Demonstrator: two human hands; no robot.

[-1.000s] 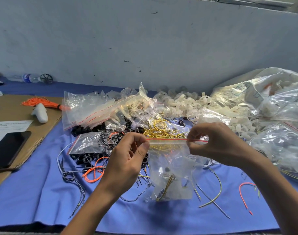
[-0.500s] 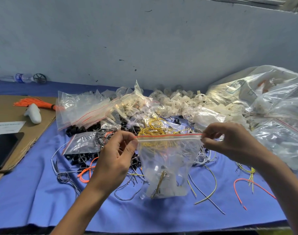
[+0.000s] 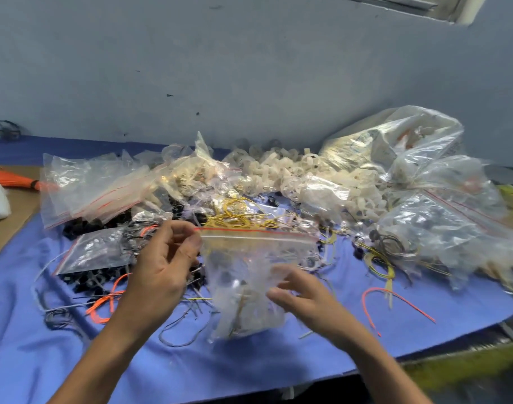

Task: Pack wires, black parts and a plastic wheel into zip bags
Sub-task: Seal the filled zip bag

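A clear zip bag (image 3: pixel 249 258) with a red line along its top hangs upright over the blue cloth, its zip strip straight across. Wires and small parts show blurred through its lower half. My left hand (image 3: pixel 161 269) pinches the bag's top left corner between thumb and fingertips. Lower down, my right hand (image 3: pixel 302 293) sits at the bag's right side, its loose fingers touching the plastic. Behind the bag lie yellow wires (image 3: pixel 234 214), black parts (image 3: pixel 83 225) and a heap of white plastic wheels (image 3: pixel 278 170).
Empty zip bags (image 3: pixel 89 191) pile up at the back left and a filled one (image 3: pixel 100 252) lies beside my left hand. Big plastic bags (image 3: pixel 424 199) fill the right. Orange wires (image 3: pixel 106 301) and a red wire (image 3: pixel 395 298) lie on the cloth. Cardboard (image 3: pixel 13 225) covers the far left.
My right hand has let go of the zip strip's right end and dropped to the bag's side. The left hand still pinches the left corner. The camera view has shifted right.
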